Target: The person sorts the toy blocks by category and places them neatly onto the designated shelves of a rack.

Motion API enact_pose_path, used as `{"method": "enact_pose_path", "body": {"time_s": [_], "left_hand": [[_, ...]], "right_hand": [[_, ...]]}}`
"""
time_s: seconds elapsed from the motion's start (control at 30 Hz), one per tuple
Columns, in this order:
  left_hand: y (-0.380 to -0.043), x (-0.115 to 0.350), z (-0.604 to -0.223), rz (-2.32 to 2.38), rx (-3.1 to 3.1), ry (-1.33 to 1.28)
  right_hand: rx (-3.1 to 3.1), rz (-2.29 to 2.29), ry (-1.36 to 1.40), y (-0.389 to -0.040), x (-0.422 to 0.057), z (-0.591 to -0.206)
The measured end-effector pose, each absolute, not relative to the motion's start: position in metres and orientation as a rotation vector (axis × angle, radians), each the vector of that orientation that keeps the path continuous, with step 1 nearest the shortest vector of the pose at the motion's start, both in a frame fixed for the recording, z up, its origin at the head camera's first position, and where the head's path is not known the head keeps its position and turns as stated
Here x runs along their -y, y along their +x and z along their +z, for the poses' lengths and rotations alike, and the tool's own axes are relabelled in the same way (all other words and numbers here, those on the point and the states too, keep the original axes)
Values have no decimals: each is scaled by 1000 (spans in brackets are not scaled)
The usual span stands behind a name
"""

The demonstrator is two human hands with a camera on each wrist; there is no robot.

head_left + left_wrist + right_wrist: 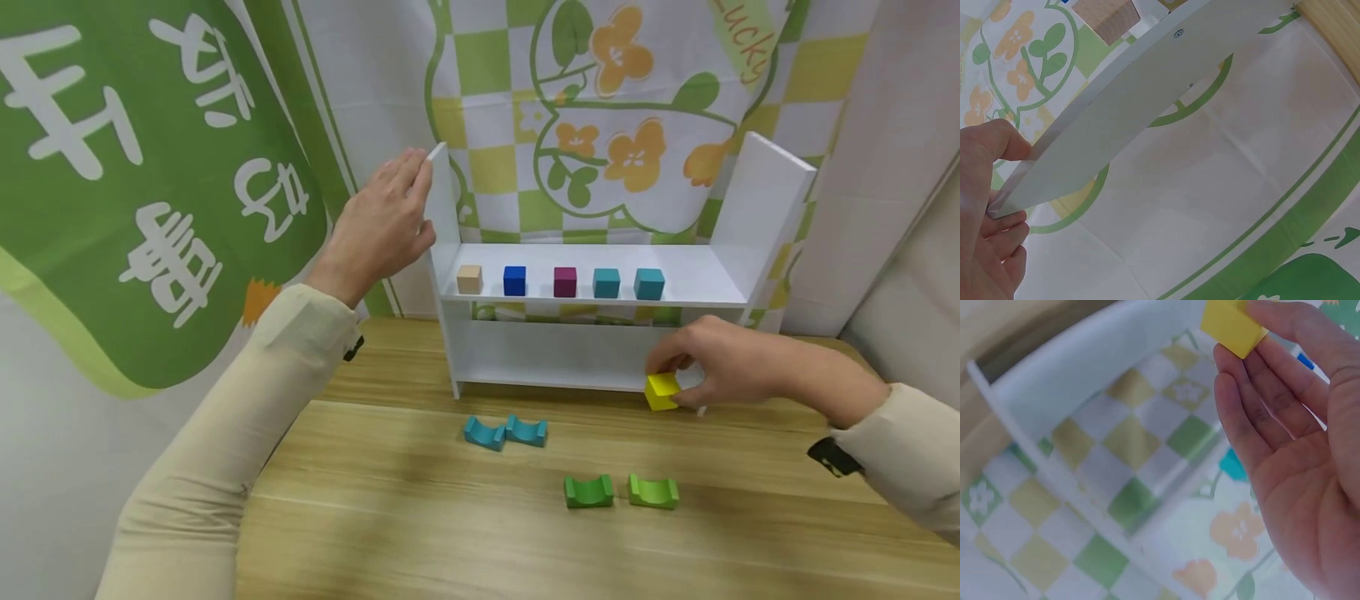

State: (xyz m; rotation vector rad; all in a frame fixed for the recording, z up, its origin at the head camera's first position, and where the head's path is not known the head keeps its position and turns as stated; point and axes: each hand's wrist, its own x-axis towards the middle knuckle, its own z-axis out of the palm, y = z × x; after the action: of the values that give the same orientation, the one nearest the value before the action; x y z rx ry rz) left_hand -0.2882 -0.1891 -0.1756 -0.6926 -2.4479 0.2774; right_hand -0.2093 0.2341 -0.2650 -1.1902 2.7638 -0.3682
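My right hand [720, 362] pinches a yellow cube [662, 392] between thumb and fingers, in front of the lower right part of a white two-tier shelf [555, 354]. In the right wrist view the yellow cube [1233, 326] sits at the fingertips. My left hand [386, 221] holds the top of the shelf's left side panel; the left wrist view has the thumb on one face of the panel [1104, 106] and fingers on the other. Along the upper board stand a plain wooden cube [469, 279], a blue cube [514, 281], a dark red cube [565, 282] and two teal cubes [606, 282].
On the wooden table [420, 525] before the shelf lie two blue curved blocks [484, 433], a dark green curved block [588, 492] and a light green one [653, 492]. A patterned curtain [495, 100] hangs behind, and a green printed cloth [150, 167] at the left.
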Motion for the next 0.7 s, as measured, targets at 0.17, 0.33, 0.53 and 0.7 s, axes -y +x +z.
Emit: {"method": "enact_pose_path", "body": {"time_s": [0.17, 0.33, 0.53, 0.7], "left_hand": [[-288, 189, -175, 277, 2453, -689], [-288, 189, -175, 273, 2455, -689], [-287, 189, -174, 280, 2457, -686], [-286, 188, -174, 289, 2450, -683]], "right_hand": [[-2824, -313, -1103, -215, -247, -245], [-2871, -254, -1037, -223, -260, -229], [-2931, -182, -978, -235, -273, -213], [-2968, -141, -919, -244, -277, -203]]}}
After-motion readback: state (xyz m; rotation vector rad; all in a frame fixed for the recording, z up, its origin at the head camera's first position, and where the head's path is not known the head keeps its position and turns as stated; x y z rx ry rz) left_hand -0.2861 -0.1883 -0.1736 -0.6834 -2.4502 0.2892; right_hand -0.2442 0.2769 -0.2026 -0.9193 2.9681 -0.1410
